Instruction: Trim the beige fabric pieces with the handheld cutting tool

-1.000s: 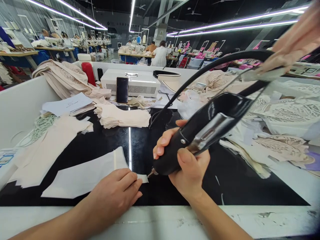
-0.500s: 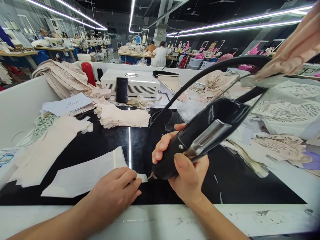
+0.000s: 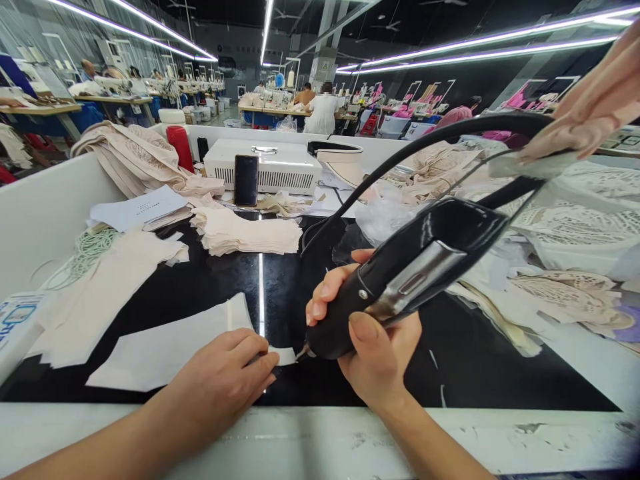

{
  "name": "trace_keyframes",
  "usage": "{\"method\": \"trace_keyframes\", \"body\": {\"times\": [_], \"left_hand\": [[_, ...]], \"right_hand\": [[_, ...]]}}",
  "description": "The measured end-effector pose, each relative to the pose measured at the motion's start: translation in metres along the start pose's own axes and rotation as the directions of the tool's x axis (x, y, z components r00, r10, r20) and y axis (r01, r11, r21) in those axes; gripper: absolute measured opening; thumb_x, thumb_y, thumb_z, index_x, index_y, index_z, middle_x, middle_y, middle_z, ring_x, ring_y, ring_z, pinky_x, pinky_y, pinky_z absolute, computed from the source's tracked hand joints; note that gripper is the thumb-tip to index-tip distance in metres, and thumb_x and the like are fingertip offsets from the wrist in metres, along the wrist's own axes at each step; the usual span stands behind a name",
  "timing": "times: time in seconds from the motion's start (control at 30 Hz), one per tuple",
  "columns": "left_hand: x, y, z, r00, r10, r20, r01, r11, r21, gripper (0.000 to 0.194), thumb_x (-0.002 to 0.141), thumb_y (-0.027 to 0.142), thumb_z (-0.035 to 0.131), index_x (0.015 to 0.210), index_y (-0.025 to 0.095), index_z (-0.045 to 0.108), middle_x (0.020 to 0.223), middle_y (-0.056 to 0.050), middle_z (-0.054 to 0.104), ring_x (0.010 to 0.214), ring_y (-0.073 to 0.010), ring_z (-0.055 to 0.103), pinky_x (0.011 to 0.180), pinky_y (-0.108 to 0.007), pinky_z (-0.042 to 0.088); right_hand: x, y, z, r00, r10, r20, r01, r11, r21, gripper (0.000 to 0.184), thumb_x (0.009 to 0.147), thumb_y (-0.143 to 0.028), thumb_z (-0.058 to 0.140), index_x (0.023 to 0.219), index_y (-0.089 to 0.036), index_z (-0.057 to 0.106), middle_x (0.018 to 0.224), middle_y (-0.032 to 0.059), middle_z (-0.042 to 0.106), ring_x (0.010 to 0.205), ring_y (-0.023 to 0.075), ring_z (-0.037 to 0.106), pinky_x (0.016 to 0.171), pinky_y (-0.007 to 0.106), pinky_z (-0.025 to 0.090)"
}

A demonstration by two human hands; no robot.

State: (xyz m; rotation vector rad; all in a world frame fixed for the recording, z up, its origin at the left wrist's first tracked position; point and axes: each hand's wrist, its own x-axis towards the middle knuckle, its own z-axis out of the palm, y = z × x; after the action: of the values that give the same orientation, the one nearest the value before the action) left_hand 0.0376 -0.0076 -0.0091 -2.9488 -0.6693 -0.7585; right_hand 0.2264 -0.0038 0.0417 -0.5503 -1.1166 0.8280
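Note:
A white fabric piece (image 3: 175, 350) lies flat on the black work surface (image 3: 210, 280), with a narrow pale strip across its upper right part. My left hand (image 3: 227, 377) presses on its right end, the fingers bent and close together; a short white end sticks out past them. My right hand (image 3: 373, 347) is wrapped around a black corded handheld cutter (image 3: 395, 280) with a metal lever along its side. The cutter slants down to the left, and its thin metal tip meets or nearly meets that white end; actual contact is hard to make out.
Stacked cream fabric pieces (image 3: 250, 233) lie behind, more pale pieces (image 3: 105, 293) to the left. A phone (image 3: 246, 180) leans on a white vented box (image 3: 295, 167). The black cable (image 3: 390, 160) arches up to fabric hanging at upper right. Lace pieces (image 3: 570, 293) cover the right side.
My left hand has shifted slightly left, so more of the fabric's white end shows. The cutter stays in my right hand with its tip at nearly the same spot. The view has moved slightly.

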Motion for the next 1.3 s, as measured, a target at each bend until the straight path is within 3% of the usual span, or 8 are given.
{"method": "trace_keyframes", "body": {"times": [0.3, 0.6, 0.87, 1.3], "left_hand": [[-0.015, -0.006, -0.010, 0.996, -0.048, 0.076, 0.058, 0.989, -0.138, 0.024, 0.111, 0.016, 0.038, 0.111, 0.014, 0.062, 0.102, -0.008, 0.066, 0.093, -0.0205, 0.065, 0.086, -0.035, 0.059], [-0.016, -0.004, -0.005, 0.999, -0.038, 0.005, 0.038, 0.995, -0.089, 0.029, 0.112, 0.018, 0.038, 0.117, 0.012, 0.065, 0.100, -0.008, 0.068, 0.094, -0.0206, 0.066, 0.088, -0.034, 0.061], [-0.016, -0.002, 0.000, 0.998, -0.054, -0.035, 0.051, 0.996, -0.077, 0.026, 0.110, 0.017, 0.042, 0.115, 0.011, 0.067, 0.098, -0.009, 0.068, 0.095, -0.0217, 0.066, 0.087, -0.034, 0.060], [-0.010, -0.001, 0.000, 0.996, 0.017, -0.082, -0.020, 0.999, -0.035, 0.022, 0.108, 0.011, 0.045, 0.113, 0.007, 0.066, 0.092, -0.007, 0.065, 0.088, -0.0201, 0.064, 0.084, -0.033, 0.057]], "right_hand": [[-0.001, -0.002, 0.001, 1.000, -0.014, -0.014, 0.014, 1.000, -0.020, 0.044, 0.082, -0.043, 0.085, 0.117, -0.028, 0.062, 0.082, -0.0025, 0.068, 0.059, 0.0131, 0.063, 0.050, 0.028, 0.056], [0.004, -0.005, 0.000, 0.999, -0.007, -0.034, 0.006, 0.999, -0.036, 0.041, 0.081, -0.038, 0.085, 0.115, -0.027, 0.065, 0.080, -0.0027, 0.068, 0.057, 0.0137, 0.064, 0.049, 0.028, 0.056], [0.013, 0.007, 0.022, 0.997, -0.013, -0.080, 0.013, 1.000, 0.008, 0.039, 0.080, -0.039, 0.083, 0.111, -0.027, 0.064, 0.078, -0.0047, 0.067, 0.056, 0.0132, 0.063, 0.048, 0.027, 0.055], [0.009, 0.016, 0.024, 0.999, -0.014, -0.031, 0.012, 0.998, -0.060, 0.038, 0.083, -0.040, 0.080, 0.114, -0.029, 0.060, 0.080, -0.0040, 0.064, 0.056, 0.0130, 0.060, 0.047, 0.026, 0.053]]}}
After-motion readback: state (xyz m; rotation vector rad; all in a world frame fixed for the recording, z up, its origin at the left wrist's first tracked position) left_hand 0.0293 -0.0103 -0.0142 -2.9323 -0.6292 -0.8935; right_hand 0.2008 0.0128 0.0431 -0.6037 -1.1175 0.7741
